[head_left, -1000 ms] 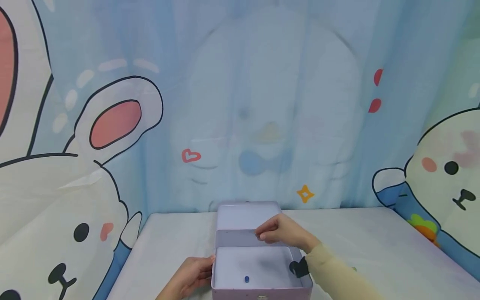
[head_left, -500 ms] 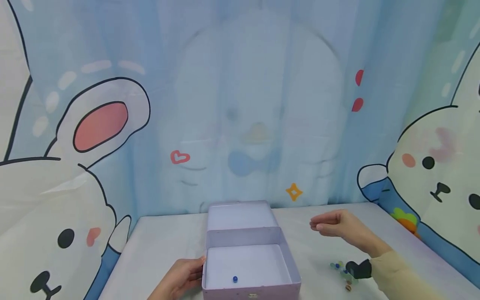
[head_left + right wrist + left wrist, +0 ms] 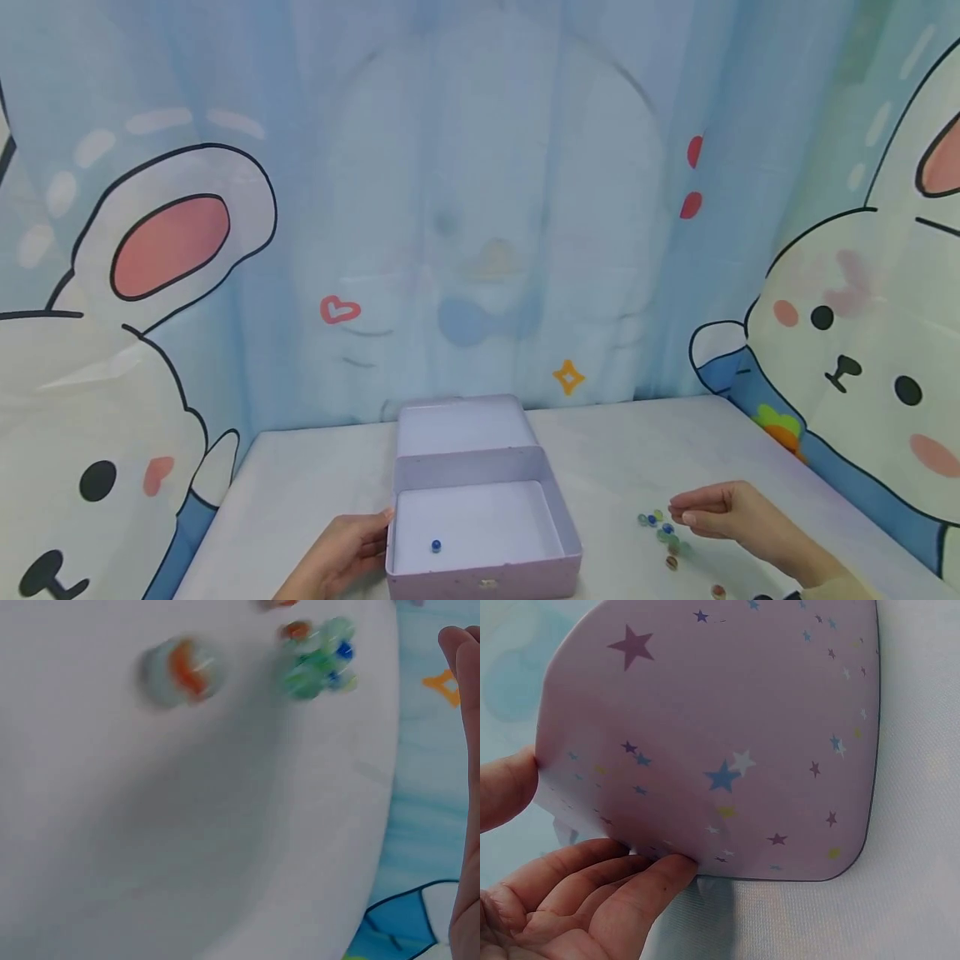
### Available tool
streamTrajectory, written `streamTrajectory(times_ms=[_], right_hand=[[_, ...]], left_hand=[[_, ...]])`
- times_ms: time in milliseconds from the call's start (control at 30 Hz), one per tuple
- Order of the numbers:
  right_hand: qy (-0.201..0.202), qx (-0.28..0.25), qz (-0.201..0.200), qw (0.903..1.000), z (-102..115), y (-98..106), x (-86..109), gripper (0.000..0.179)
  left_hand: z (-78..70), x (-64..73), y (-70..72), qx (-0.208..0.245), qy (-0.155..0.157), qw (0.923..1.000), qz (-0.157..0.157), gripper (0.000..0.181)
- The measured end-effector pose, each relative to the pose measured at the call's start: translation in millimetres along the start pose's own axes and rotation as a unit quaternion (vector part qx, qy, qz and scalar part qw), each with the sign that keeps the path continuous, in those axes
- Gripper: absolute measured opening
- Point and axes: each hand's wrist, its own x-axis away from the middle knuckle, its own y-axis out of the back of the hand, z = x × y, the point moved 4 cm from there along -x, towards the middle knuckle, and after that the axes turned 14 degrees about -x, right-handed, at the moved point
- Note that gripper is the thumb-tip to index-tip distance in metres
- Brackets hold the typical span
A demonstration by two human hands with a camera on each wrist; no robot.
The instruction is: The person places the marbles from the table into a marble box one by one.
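Note:
A lilac tin box point(image 3: 450, 587) stands with its lid raised at the back, one blue marble point(image 3: 436, 546) on its floor. My left hand point(image 3: 337, 552) grips the box's left side, thumb at the edge. In the left wrist view its fingertips press the star-patterned side point(image 3: 780, 735). My right hand point(image 3: 738, 518) hovers just right of a cluster of glass marbles point(image 3: 667, 528), fingers straight and together, nothing visible in them. The right wrist view shows a clear marble with an orange swirl point(image 3: 187, 669) nearer than the green and blue marbles point(image 3: 304, 680).
A white-covered table point(image 3: 330, 467) carries everything. More brown-streaked marbles point(image 3: 671, 563) lie toward its front right. Behind the table hangs a blue curtain point(image 3: 480, 167) printed with cartoon rabbits.
My right hand has moved from above the box to the right and down beside the loose marbles. The left hand keeps its hold on the box. The head view has turned right.

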Motion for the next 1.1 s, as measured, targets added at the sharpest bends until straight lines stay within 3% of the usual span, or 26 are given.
streamTrajectory(times_ms=[300, 433, 767, 933, 1100], right_hand=[[-0.073, 0.018, -0.063, 0.9952, -42.2, 6.0, 22.6, 0.039], [-0.083, 0.025, -0.059, 0.9945, -56.5, 7.1, 29.6, 0.036], [-0.093, 0.018, -0.026, 0.9952, -65.8, 3.7, 35.5, 0.033], [-0.104, 0.024, -0.046, 0.9932, -66.1, -1.3, 36.0, 0.031], [-0.128, 0.06, -0.091, 0.9858, -64.5, -8.6, 35.1, 0.027]], left_hand=[[-4.9, 5.3, 2.4, -0.001, -0.015, 0.9998, -0.011, 0.061], [-4.9, 4.3, 1.3, -0.007, -0.015, 0.9998, -0.007, 0.059], [-2.9, 2.7, -1.4, -0.006, -0.016, 0.9998, 0.007, 0.061], [-2.1, 1.4, -1.2, 0.0, -0.003, 1.0, 0.003, 0.062], [-2.3, 2.4, -0.9, -0.003, -0.014, 0.9999, 0.009, 0.061]])
